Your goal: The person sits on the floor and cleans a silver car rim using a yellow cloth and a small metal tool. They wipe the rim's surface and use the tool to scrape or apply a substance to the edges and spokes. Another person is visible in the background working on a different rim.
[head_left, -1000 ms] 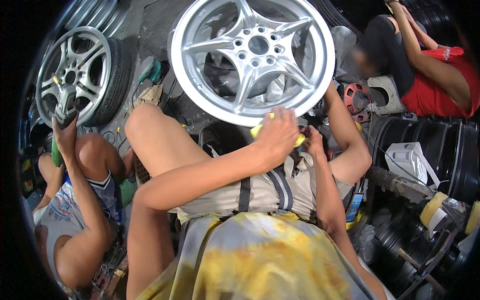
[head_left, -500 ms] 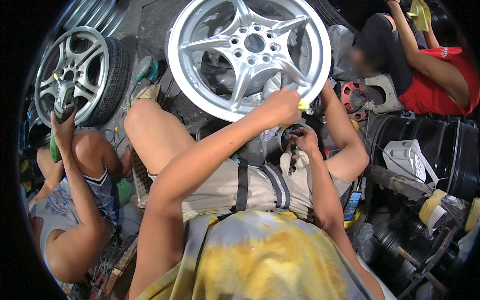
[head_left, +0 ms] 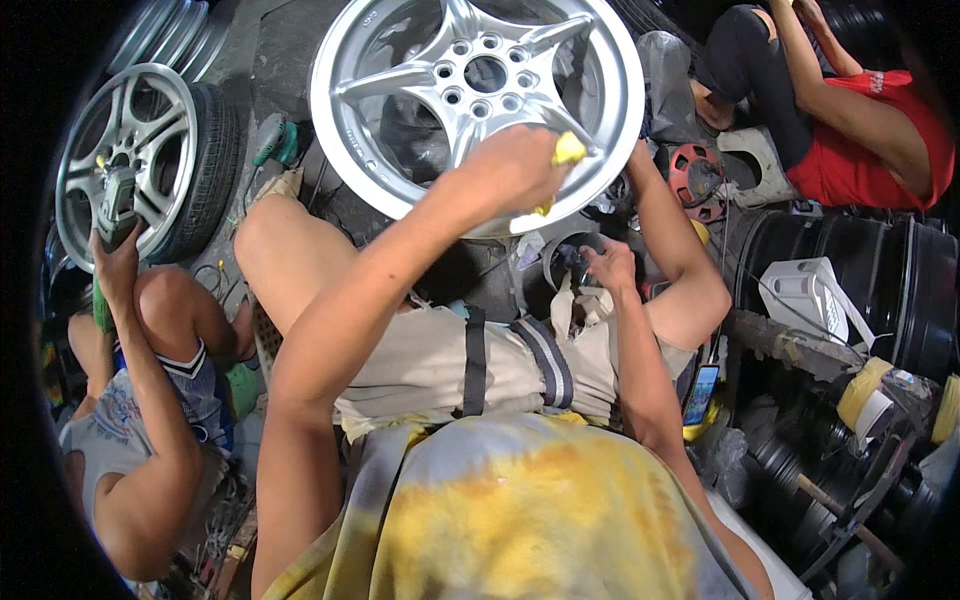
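Observation:
A silver alloy wheel rim with star-like spokes stands in front of my knees, its face turned up toward me. My left hand is closed on a yellow cloth against the lower right spokes and inner edge. Below the rim, my right hand curls its fingers at the mouth of a round grey container. Something dark lies at those fingertips, but I cannot make out what it is. My legs in beige shorts are spread either side of the container.
At left a person holds a power tool before another alloy wheel with a tyre. A person in a red shirt sits at the far right. Black wheels, a white plastic part and a lit phone lie at right.
My left hand has moved up and left over the spokes with the yellow cloth. My right fingers have shifted slightly at the container. The whole view has shifted a little.

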The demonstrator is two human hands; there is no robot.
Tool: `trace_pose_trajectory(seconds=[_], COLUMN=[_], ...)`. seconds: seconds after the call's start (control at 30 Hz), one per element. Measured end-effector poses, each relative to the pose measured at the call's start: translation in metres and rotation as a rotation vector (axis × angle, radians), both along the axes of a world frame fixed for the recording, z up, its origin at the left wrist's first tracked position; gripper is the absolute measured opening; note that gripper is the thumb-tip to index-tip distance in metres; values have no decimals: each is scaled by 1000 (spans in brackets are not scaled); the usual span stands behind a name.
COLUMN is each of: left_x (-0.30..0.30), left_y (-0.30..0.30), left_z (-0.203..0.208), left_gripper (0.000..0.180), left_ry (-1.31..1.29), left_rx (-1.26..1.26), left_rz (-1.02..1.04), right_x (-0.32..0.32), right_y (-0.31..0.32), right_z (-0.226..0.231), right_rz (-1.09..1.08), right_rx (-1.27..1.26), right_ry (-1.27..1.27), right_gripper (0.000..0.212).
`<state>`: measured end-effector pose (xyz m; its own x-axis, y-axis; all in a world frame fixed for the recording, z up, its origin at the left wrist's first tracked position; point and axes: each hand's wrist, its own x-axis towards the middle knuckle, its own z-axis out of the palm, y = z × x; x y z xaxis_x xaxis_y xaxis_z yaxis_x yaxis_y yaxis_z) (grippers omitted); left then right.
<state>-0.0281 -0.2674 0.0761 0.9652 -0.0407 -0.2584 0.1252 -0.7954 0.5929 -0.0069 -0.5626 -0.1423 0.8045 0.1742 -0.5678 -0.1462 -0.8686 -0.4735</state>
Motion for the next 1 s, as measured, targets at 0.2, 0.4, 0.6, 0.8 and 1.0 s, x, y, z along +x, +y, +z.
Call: trace_pose_trajectory(seconds=[0.2,0.4,0.6,0.8,1.0], left_x=[0,-17,-37,-44,-83], left_y=[17,9,13,-3,-30], left_z=[59,61,56,24,44], left_gripper=[66,60,66,69,68], left_ry=[180,328,393,444,104], left_rx=[-413,-708,-823,-1373,-1378], left_rz=[-101,-85,11,391,432], right_x=[-6,-14,-14,-11,-38], right_y=[-13,-21,-2,-21,12], right_z=[-19,-79,-59,-47,122], right_rz=[30,-92,38,76,-390], right_rx=[82,573,322,400,620], right_ry=[-29,-21,45,-118,40], right_gripper=[35,37,35,33,22])
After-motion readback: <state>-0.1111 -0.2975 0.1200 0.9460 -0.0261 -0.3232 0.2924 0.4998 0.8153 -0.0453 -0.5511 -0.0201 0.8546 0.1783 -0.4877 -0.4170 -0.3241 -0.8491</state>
